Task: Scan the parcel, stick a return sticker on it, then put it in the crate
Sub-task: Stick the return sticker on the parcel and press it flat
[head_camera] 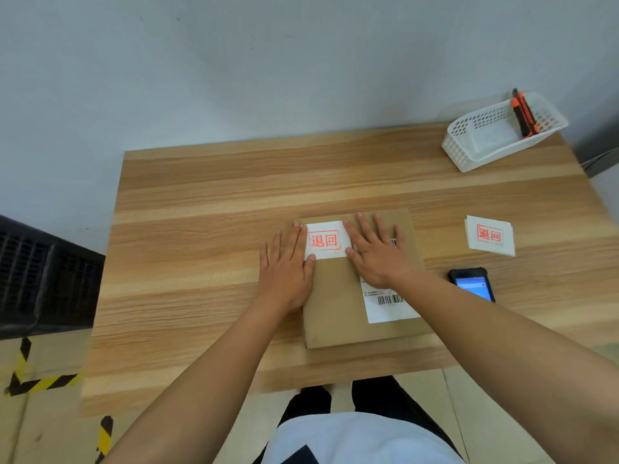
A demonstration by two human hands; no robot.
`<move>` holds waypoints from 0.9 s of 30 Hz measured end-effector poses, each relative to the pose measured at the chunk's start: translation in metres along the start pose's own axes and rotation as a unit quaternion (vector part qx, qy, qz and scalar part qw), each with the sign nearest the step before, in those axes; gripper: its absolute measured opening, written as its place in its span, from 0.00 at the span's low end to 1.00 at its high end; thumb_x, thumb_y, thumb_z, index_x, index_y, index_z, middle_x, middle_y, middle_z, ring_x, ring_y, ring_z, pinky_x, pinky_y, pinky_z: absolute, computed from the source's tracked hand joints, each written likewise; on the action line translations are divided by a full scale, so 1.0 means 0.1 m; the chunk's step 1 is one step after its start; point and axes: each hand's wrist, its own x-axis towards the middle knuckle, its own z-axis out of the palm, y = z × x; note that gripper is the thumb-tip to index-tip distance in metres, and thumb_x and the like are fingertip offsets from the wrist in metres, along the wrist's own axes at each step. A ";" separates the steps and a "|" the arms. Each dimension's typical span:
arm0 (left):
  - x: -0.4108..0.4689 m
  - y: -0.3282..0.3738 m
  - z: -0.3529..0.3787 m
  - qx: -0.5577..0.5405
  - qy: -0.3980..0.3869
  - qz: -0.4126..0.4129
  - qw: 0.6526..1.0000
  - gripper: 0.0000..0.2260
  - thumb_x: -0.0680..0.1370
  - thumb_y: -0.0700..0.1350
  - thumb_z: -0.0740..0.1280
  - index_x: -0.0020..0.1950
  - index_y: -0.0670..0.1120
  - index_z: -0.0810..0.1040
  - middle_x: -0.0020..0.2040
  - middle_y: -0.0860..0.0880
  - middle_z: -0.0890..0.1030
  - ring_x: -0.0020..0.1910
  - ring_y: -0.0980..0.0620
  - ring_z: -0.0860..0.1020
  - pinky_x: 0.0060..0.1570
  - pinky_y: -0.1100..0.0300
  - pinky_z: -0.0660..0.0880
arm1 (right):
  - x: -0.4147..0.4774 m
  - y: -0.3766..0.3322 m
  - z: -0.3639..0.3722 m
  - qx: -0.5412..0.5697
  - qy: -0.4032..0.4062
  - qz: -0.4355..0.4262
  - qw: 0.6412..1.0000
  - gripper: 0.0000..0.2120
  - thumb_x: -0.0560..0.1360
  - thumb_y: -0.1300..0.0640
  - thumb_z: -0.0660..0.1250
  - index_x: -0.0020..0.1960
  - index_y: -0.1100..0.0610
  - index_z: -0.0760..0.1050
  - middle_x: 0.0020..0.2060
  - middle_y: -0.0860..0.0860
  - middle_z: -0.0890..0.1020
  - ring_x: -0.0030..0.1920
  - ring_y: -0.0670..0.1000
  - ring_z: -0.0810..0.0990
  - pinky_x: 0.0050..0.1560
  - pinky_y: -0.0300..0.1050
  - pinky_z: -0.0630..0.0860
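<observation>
A flat brown cardboard parcel [338,303] lies on the wooden table [201,229], with a white shipping label and barcode [388,303] on its right side. A white return sticker with red characters [324,240] sits on the parcel's far left corner. My left hand [288,262] lies flat, fingers spread, over the sticker's left edge and the parcel's left side. My right hand [376,251] lies flat on the parcel, its thumb and forefinger along the sticker's right edge. A dark crate [43,276] stands on the floor at the left.
A stack of return stickers [489,235] lies to the right of the parcel. A handheld scanner with a lit blue screen [473,284] rests near my right forearm. At the far right corner a white basket [502,135] holds an orange utility knife [523,112].
</observation>
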 end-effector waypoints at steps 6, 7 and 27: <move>-0.10 -0.18 -0.18 -0.076 0.030 0.020 0.996 0.34 0.79 0.64 0.50 0.81 0.52 0.47 0.82 0.50 0.48 0.81 0.44 0.48 0.77 0.46 0.48 | -0.40 0.25 -0.17 0.099 0.114 0.054 0.987 0.33 0.80 0.37 0.54 0.80 0.39 0.44 0.82 0.49 0.44 0.81 0.54 0.42 0.77 0.61 0.45; -0.16 -0.20 -0.23 -0.103 0.041 0.018 0.994 0.35 0.78 0.64 0.51 0.81 0.50 0.49 0.82 0.48 0.51 0.80 0.44 0.49 0.77 0.46 0.49 | -0.51 0.31 -0.17 0.137 0.129 0.063 0.980 0.34 0.79 0.37 0.56 0.80 0.39 0.46 0.82 0.49 0.46 0.81 0.54 0.45 0.77 0.61 0.48; -0.88 0.20 -0.14 -0.632 -0.080 -0.290 0.715 0.11 0.80 0.58 0.60 0.59 0.61 0.79 0.55 0.62 0.82 0.62 0.55 0.75 0.65 0.38 0.69 | -1.12 0.94 0.25 0.640 0.009 0.226 0.735 0.26 0.81 0.49 0.62 0.78 0.50 0.62 0.72 0.53 0.72 0.70 0.58 0.72 0.70 0.56 0.70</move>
